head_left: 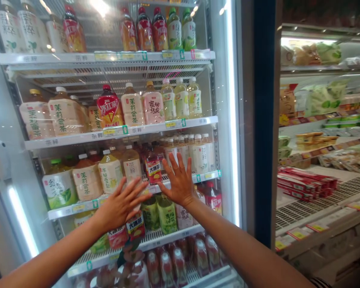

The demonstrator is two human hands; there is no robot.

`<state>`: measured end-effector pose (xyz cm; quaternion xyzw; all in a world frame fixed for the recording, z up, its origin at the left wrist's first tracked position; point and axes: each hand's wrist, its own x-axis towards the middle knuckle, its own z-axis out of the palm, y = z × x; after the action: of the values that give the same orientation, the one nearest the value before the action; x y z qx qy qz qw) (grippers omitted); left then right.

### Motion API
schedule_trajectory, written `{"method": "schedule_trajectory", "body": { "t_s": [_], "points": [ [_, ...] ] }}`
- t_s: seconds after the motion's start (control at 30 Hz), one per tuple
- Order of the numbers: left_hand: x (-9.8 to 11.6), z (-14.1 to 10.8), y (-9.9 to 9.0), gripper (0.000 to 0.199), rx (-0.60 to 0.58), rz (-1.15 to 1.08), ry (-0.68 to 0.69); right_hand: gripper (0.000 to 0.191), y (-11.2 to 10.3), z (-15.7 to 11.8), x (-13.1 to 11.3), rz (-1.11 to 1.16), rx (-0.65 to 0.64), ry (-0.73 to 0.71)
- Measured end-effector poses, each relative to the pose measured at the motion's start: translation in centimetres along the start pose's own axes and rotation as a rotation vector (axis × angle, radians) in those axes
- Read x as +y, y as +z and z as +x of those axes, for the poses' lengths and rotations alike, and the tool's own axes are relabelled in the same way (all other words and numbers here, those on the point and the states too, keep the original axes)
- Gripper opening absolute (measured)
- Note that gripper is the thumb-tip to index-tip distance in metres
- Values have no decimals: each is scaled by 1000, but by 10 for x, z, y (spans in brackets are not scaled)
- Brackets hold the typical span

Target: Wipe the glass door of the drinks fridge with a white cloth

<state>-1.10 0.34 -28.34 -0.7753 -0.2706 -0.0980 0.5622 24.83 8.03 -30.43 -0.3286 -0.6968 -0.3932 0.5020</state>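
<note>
My left hand (124, 201) is stretched out with its fingers spread and nothing in it. To its right my right hand (180, 182) is raised, palm forward, fingers wide apart and likewise holding nothing. Both are in front of a lit drinks fridge, where faint reflections suggest a glass pane; whether they touch it I cannot tell. Behind the right hand stand a dark bottle with a red and yellow label (153, 166) and white-labelled bottles (202, 156). Nearest the left hand are a pale yellow bottle (110, 172) and a beige bottle (132, 162), partly covered by it.
Shelves (120, 130) of bottled drinks rise above and below the hands. A bright light strip (232, 120) and a dark upright frame (264, 132) edge the fridge on the right. Beyond stands an open chilled shelf with red boxes (307, 183) and packaged food (325, 96).
</note>
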Motion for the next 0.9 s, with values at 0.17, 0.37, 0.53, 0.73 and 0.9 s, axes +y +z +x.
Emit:
{"method": "schedule_trajectory", "body": {
  "t_s": [0.17,0.37,0.53,0.73,0.9],
  "points": [
    [-4,11,-1,81,23,21,-240,91,-1,0,0,-2,-9,4],
    [34,-32,8,67,-47,-50,135,90,-1,0,0,-8,-8,2],
    [-25,18,-8,82,7,-15,-312,94,-1,-1,1,1,-27,4],
    [33,-21,4,83,-19,-36,-186,91,2,-1,2,7,17,-12],
    [-14,-33,-10,80,-54,-80,-253,92,2,-2,3,-10,-4,-8]
  ]
}}
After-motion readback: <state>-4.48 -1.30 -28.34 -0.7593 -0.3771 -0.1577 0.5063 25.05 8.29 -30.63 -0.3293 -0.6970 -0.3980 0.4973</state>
